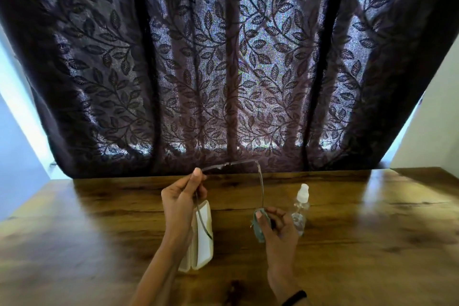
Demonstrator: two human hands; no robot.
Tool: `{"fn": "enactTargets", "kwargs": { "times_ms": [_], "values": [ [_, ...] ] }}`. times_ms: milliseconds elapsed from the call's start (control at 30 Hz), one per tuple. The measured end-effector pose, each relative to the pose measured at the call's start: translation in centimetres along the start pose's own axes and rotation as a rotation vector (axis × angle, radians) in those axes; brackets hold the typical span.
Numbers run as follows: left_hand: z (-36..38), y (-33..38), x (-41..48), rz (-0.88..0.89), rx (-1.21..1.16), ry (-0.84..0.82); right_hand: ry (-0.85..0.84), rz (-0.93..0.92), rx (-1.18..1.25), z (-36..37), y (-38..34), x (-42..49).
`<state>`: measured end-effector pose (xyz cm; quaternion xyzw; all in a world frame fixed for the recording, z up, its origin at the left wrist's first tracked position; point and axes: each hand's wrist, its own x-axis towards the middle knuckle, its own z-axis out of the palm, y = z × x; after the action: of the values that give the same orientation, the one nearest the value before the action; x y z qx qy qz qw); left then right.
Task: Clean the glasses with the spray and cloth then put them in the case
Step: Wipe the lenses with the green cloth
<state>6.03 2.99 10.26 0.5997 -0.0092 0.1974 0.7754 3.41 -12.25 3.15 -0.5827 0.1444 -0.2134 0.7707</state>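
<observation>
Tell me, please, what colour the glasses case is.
The case is off-white, clearest in the head view.

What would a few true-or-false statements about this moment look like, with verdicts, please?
1. The left hand holds the glasses up above the table. True.
2. The spray bottle lies on its side. False: it stands upright on the table, just right of the right hand.
3. The right hand pinches the cloth at the end of one temple of the glasses. True.
4. The glasses already sit in the case. False: the case lies on the table below the left hand, and the glasses are held in the air.
</observation>
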Motion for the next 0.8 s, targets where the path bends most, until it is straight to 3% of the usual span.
{"fn": "enactTargets", "kwargs": {
  "times_ms": [433, 800],
  "values": [
    [0.2, -0.5, -0.6, -0.014, 0.095, -0.187, -0.015, -0.118, -0.01, 0.1, -4.0, 3.4],
    [0.5, -0.2, -0.9, -0.124, -0.067, -0.101, -0.112, -0.138, -0.041, 0.3, -2.8, 2.9]
  ]
}}
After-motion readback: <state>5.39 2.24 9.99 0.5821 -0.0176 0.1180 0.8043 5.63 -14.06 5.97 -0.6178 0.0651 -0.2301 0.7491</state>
